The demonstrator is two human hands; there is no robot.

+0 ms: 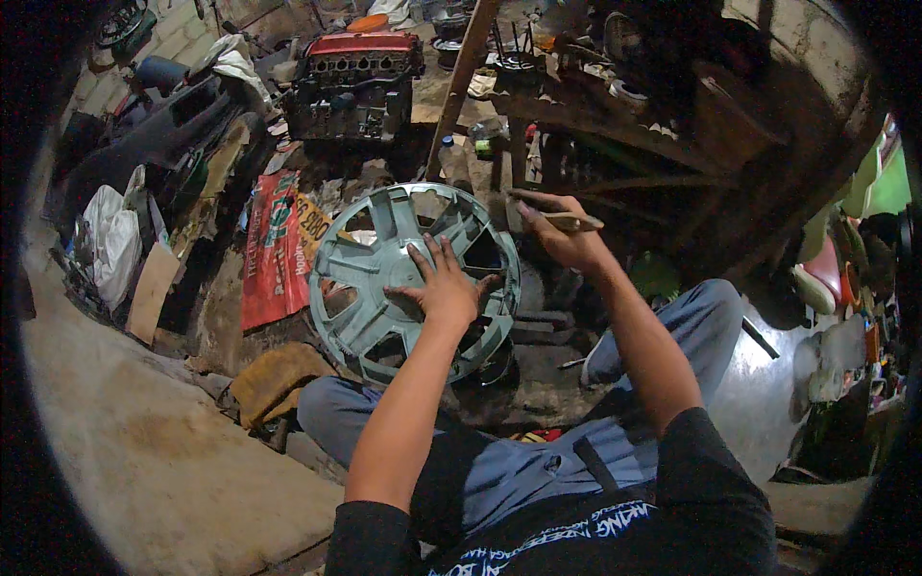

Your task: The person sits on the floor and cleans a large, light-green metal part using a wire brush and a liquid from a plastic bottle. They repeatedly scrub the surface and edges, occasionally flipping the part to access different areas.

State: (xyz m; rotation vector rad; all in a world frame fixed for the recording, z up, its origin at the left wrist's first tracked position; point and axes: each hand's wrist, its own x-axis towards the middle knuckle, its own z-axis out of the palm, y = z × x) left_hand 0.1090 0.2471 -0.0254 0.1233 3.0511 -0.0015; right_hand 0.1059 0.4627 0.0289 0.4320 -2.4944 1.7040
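A grey-green plastic wheel cover with several spokes lies before me, its inner side apparently up. My left hand rests on it with fingers spread, near the hub. To the right of its rim, my right hand grips a paintbrush by what looks like a wooden handle; the bristles are too blurred to make out. A red sheet with printing lies left of the wheel cover, and a yellow plate bearing characters is partly under the rim. A plastic bottle stands just beyond the cover.
An engine block with a red top stands at the far left. A wooden post slants behind the bottle. Dark plastic car trim and a white bag lie at left; an ochre cloth is beside my left knee.
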